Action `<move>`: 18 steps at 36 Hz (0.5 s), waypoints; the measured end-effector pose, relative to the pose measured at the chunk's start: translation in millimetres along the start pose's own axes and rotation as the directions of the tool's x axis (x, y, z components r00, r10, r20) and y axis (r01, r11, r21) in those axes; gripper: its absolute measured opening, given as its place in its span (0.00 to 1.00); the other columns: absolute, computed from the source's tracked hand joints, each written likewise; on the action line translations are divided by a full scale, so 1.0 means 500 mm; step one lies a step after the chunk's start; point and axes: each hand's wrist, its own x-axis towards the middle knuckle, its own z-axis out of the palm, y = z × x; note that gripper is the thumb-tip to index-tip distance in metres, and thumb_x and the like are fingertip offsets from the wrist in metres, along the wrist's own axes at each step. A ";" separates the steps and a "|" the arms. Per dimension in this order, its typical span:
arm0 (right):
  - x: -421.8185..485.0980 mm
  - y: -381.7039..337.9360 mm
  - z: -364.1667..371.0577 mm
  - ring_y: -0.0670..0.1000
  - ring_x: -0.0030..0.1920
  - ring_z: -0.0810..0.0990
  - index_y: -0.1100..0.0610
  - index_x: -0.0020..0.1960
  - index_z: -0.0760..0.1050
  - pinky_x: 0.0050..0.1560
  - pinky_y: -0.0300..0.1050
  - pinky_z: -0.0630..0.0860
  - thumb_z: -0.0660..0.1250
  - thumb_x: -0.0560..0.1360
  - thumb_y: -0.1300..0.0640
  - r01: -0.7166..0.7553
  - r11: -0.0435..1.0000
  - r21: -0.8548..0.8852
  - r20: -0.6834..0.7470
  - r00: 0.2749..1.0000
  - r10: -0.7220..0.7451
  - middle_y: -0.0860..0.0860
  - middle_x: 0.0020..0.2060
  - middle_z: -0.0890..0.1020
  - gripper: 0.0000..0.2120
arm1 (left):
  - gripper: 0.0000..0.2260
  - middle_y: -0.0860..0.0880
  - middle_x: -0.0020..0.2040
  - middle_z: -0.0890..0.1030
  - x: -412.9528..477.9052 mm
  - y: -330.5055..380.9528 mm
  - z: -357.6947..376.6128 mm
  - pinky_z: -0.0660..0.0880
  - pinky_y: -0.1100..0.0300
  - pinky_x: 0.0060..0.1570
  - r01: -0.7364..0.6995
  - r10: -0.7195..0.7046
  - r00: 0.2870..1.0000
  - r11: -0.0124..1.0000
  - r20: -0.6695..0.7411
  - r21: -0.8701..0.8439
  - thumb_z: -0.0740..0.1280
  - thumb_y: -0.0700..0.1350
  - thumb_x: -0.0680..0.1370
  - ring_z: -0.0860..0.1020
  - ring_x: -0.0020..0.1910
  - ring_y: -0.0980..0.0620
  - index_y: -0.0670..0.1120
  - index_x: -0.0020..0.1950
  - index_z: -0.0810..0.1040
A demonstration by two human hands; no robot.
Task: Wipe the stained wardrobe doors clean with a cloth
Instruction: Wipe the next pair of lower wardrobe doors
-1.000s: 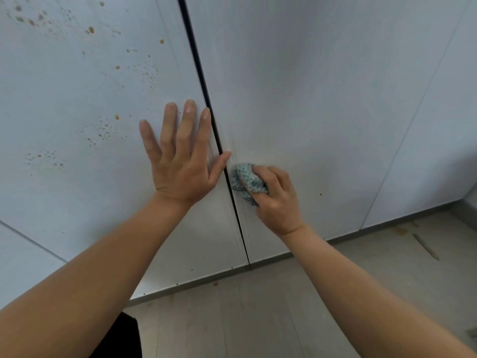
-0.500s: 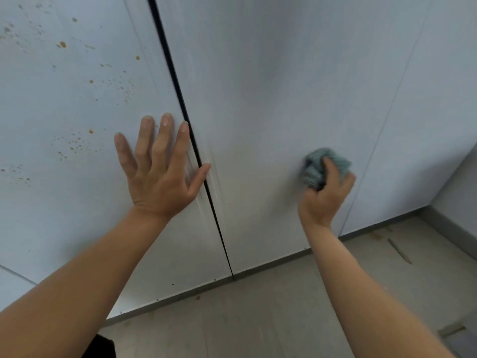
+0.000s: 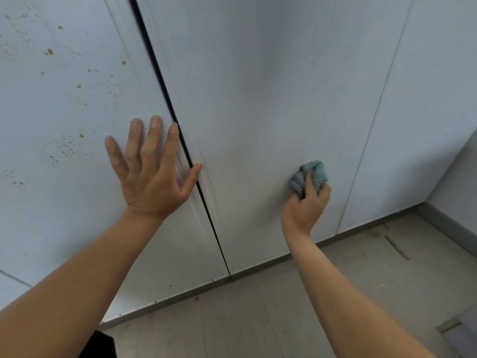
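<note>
Left hand (image 3: 152, 182): flat, fingers spread, pressed on the stained door (image 3: 64, 202); the thumb tip reaches across the dark gap (image 3: 165, 94).
Right hand (image 3: 305, 205): curled round the cloth (image 3: 309, 174), holding it against the pale door (image 3: 258, 99); well apart from the left hand.
Cloth: blue-green, bunched into a wad just above the right knuckles, touching the door.
Stains (image 3: 49, 51): brown specks, above and to the left of the left hand; none looks wiped.
Pale door, around the right hand: seems clean, though faint marks may be lost in the soft picture.
Risk, missed patch: the cloth works far from the specks, so the worst door could be left dirty.
Risk, smearing: a tight wad offers one small face, so loosened specks may drag into streaks.
Risk, thumb: a door shifting under the rubbing could nip the thumb at the gap.
Risk, prints: the bare palm may leave its own mark.
</note>
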 end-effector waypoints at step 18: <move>-0.173 -0.073 0.035 0.52 0.55 0.69 0.56 0.69 0.77 0.56 0.40 0.67 0.62 0.76 0.66 0.247 0.969 -0.010 0.206 0.949 -0.240 0.52 0.56 0.73 0.22 | 0.37 0.39 0.78 0.69 0.003 0.005 -0.001 0.58 0.29 0.72 -0.001 0.001 1.000 1.000 -0.009 0.021 0.69 0.65 0.79 0.64 0.78 0.35 0.44 0.81 0.68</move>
